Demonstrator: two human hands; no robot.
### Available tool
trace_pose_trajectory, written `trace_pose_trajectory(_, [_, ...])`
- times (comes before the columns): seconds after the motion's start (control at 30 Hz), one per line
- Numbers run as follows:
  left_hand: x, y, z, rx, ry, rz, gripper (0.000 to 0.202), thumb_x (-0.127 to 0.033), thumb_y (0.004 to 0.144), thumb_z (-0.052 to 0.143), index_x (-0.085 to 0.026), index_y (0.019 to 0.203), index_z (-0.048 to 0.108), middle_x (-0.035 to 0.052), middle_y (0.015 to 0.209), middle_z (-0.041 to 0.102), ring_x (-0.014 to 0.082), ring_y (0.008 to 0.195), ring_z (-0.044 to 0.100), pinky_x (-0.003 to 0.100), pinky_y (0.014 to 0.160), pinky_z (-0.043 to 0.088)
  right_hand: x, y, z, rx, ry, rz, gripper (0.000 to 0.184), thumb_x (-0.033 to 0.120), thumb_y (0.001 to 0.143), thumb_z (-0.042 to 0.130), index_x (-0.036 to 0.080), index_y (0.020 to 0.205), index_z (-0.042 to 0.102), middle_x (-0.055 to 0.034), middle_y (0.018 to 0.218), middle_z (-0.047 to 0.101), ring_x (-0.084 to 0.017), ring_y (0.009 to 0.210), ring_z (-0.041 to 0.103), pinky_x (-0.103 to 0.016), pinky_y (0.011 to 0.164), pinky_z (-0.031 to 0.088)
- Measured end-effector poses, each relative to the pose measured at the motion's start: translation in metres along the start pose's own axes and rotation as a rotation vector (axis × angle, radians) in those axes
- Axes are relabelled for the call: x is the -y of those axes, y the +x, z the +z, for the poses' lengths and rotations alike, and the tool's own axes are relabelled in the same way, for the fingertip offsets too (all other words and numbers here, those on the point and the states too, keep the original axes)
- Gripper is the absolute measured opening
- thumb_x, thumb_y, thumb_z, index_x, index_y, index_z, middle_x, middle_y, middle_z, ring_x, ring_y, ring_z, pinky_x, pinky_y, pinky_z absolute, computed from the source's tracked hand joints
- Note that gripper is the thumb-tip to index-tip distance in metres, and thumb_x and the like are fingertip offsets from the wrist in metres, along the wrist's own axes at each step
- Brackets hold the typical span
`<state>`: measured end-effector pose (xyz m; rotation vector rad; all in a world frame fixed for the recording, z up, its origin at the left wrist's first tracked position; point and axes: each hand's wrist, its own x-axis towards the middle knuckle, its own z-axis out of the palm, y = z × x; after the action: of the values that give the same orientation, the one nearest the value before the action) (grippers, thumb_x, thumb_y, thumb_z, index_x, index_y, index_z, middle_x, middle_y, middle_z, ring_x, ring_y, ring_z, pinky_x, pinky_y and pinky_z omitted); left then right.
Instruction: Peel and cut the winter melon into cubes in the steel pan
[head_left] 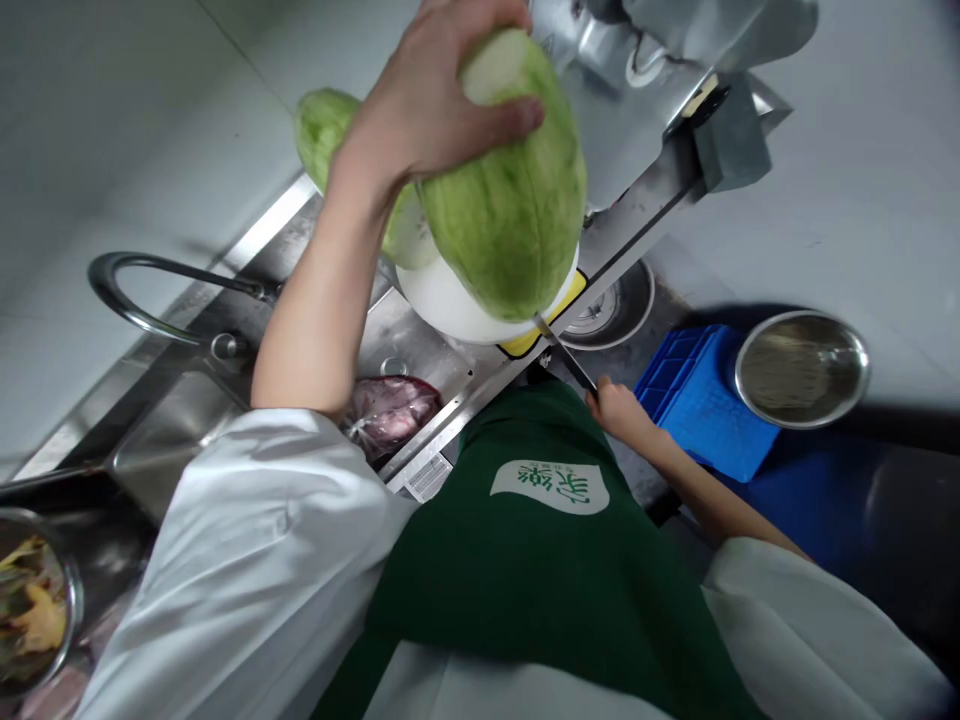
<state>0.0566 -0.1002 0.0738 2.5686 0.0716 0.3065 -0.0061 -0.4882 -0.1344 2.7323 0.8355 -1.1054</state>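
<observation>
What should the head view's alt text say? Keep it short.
The left hand grips a large peeled green melon over a white board. The right hand holds a knife, its tip at the melon's base. A sink, blue crate and steel bowl lie nearby.

Greens, whites, one blue

I see a streaky pale-green melon [517, 200], whitish at its cut end, top centre; a dark knife [574, 365] beneath; a deep green apron [525, 600] with white logo below; white sleeves [247, 560]; blue crate [697, 400] and silvery bowl [802, 368] at right.
</observation>
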Motion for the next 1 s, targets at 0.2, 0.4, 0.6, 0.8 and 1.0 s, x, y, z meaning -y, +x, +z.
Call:
trace_pose_trajectory(0.2, [-0.003, -0.006, -0.003, 0.071, -0.034, -0.007, 0.058, -0.034, 0.089, 0.081, -0.03, 0.142, 0.06, 0.0056, 0.129, 0.051, 0.0234, 0.123, 0.055, 0.048, 0.111, 0.048, -0.098, -0.107, 0.013, 0.013, 0.001, 0.06, 0.021, 0.037, 0.102, 0.044, 0.022, 0.097, 0.059, -0.0096, 0.071, 0.069, -0.029, 0.07, 0.07, -0.034, 0.059, 0.035])
trace_pose_trajectory(0.4, [0.0, -0.003, -0.002, 0.099, -0.023, -0.061, 0.074, -0.064, 0.081, 0.082, -0.038, 0.145, 0.054, 0.0015, 0.136, 0.05, 0.0279, 0.131, 0.051, 0.061, 0.122, 0.041, -0.126, -0.092, -0.014, -0.362, 0.012, 0.3, 0.034, 0.049, 0.099, 0.046, 0.022, 0.109, 0.064, -0.0142, 0.079, 0.073, -0.033, 0.071, 0.07, -0.038, 0.061, 0.042])
trace_pose_trajectory(0.6, [-0.001, -0.012, 0.005, 0.016, 0.009, -0.184, 0.097, -0.067, 0.079, 0.077, -0.028, 0.159, 0.038, 0.007, 0.159, 0.045, 0.0388, 0.148, 0.039, 0.068, 0.126, 0.028, -0.111, 0.091, -0.099, -0.535, 0.079, 0.195, 0.052, 0.049, 0.103, 0.047, 0.009, 0.133, 0.06, -0.0259, 0.112, 0.073, -0.037, 0.097, 0.072, -0.041, 0.077, 0.047])
trace_pose_trajectory(0.8, [-0.012, -0.027, 0.008, -0.059, -0.016, -0.267, 0.097, -0.075, 0.079, 0.073, -0.023, 0.155, 0.043, 0.0152, 0.158, 0.047, 0.0421, 0.15, 0.04, 0.062, 0.123, 0.032, -0.102, 0.235, -0.17, -0.5, 0.047, 0.092, 0.051, 0.044, 0.105, 0.048, 0.002, 0.133, 0.057, -0.032, 0.113, 0.069, -0.036, 0.1, 0.07, -0.04, 0.079, 0.042])
trace_pose_trajectory(1.0, [-0.022, -0.028, 0.008, -0.083, -0.109, -0.36, 0.099, -0.075, 0.073, 0.079, -0.021, 0.15, 0.048, 0.0157, 0.153, 0.051, 0.0395, 0.143, 0.048, 0.054, 0.121, 0.038, -0.098, 0.306, -0.2, -0.534, 0.045, -0.07, 0.056, 0.044, 0.104, 0.048, -0.003, 0.134, 0.056, -0.0365, 0.11, 0.067, -0.041, 0.1, 0.069, -0.043, 0.073, 0.034])
